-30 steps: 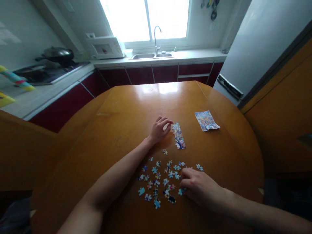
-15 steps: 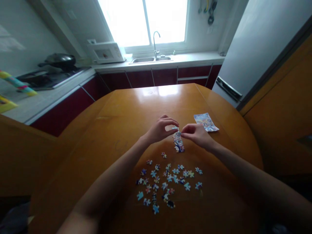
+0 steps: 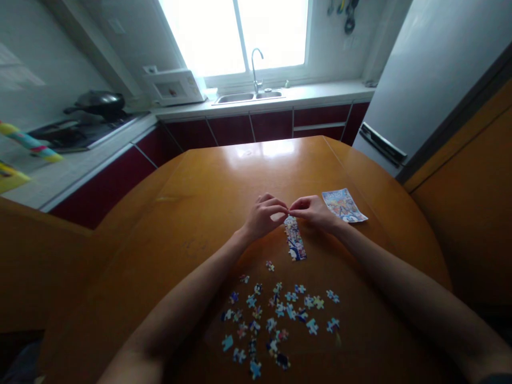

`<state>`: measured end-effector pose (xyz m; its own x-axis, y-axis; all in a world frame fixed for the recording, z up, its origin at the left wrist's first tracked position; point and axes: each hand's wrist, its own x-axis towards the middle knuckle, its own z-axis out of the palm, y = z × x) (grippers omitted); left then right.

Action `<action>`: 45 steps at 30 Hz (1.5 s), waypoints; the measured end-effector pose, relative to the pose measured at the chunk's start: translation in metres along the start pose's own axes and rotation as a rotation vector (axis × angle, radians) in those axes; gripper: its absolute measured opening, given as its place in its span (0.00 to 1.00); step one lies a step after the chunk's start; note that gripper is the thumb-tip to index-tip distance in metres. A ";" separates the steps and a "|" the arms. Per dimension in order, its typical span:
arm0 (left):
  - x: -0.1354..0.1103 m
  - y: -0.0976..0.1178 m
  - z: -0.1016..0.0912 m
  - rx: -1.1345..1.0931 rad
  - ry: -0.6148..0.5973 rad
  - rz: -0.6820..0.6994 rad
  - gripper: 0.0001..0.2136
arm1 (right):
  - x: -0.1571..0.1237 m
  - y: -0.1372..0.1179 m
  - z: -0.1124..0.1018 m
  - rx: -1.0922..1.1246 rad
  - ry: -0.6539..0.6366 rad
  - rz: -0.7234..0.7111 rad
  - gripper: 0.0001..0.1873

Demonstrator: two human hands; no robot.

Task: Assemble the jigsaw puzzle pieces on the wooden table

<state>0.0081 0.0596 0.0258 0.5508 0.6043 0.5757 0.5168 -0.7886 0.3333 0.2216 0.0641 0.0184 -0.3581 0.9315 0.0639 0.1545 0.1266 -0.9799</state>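
A narrow strip of joined puzzle pieces (image 3: 295, 240) lies on the round wooden table (image 3: 208, 202). My left hand (image 3: 263, 214) and my right hand (image 3: 315, 210) meet fingertip to fingertip at the strip's far end. Both hands are pinched; what lies between the fingers is too small to make out. Several loose puzzle pieces (image 3: 276, 317) are scattered on the table nearer to me, between my forearms. One single piece (image 3: 270, 265) lies apart, just left of the strip's near end.
A printed picture card (image 3: 344, 205) lies on the table right of my right hand. Behind the table run a counter with a sink (image 3: 248, 96), a microwave (image 3: 175, 87) and a stove with a wok (image 3: 98, 100). A fridge (image 3: 424, 80) stands at the right.
My right hand left the loose pieces near me and came up to the far end of the strip, where its fingertips now meet those of my left hand.
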 end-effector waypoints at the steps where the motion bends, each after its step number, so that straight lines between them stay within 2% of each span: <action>1: -0.001 -0.003 0.002 0.017 -0.002 -0.007 0.06 | 0.001 0.001 0.001 -0.013 0.005 -0.003 0.12; 3: -0.005 -0.010 0.005 0.030 0.007 -0.031 0.06 | 0.002 0.004 0.003 -0.068 0.074 -0.025 0.11; 7: -0.012 -0.024 0.012 -0.014 0.034 -0.079 0.06 | 0.001 0.015 0.008 -0.227 0.313 -0.075 0.08; 15: -0.014 -0.031 0.024 -0.066 -0.003 -0.132 0.05 | -0.003 0.029 0.019 -0.383 0.416 -0.196 0.08; 32: -0.015 -0.035 0.029 -0.039 -0.060 -0.133 0.06 | -0.007 0.030 0.020 -0.573 0.308 -0.166 0.14; 45: -0.013 -0.026 0.023 -0.015 -0.111 -0.142 0.07 | -0.009 0.027 0.020 -0.604 0.305 -0.172 0.14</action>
<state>0.0024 0.0749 -0.0083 0.5423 0.7178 0.4367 0.5849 -0.6956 0.4171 0.2107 0.0528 -0.0123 -0.1625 0.9243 0.3453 0.6357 0.3657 -0.6798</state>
